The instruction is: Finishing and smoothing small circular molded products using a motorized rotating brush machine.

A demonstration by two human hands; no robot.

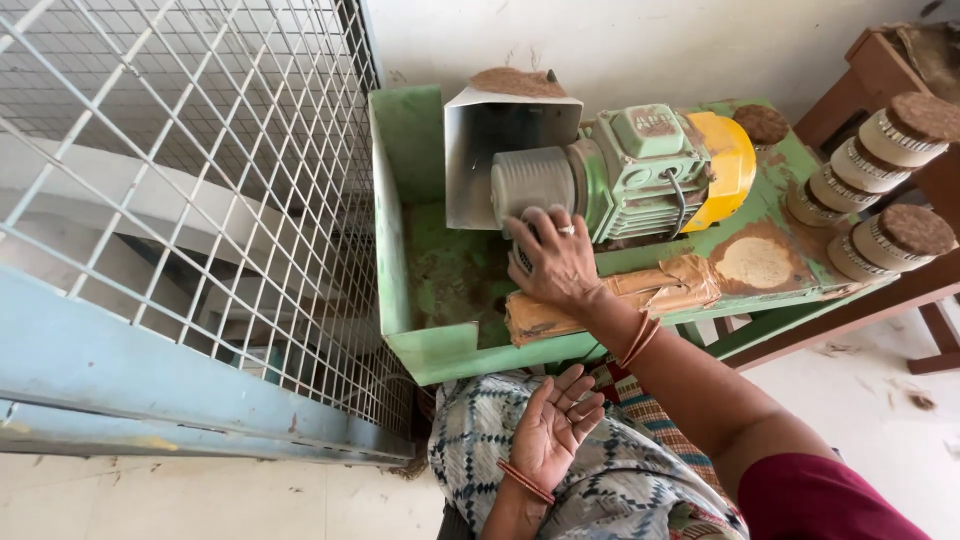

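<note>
My right hand (555, 262) reaches forward and presses a small ribbed round piece (522, 258) against the grey drum (532, 182) of a green motor (650, 165) with a yellow end cap. The piece is mostly hidden under my fingers. A ring is on one finger and bangles are on the wrist. My left hand (552, 430) rests palm up on my patterned lap, fingers apart, holding nothing. A bent metal hood (480, 140) stands behind the drum, with brown fibre piled on top.
The motor sits on a worn green metal stand (440, 350) with a raised left wall and a cardboard pad (650, 292) on its front edge. Stacks of ribbed white pieces topped with brown discs (895, 135) lie at the right. A wire mesh panel (200, 180) fills the left.
</note>
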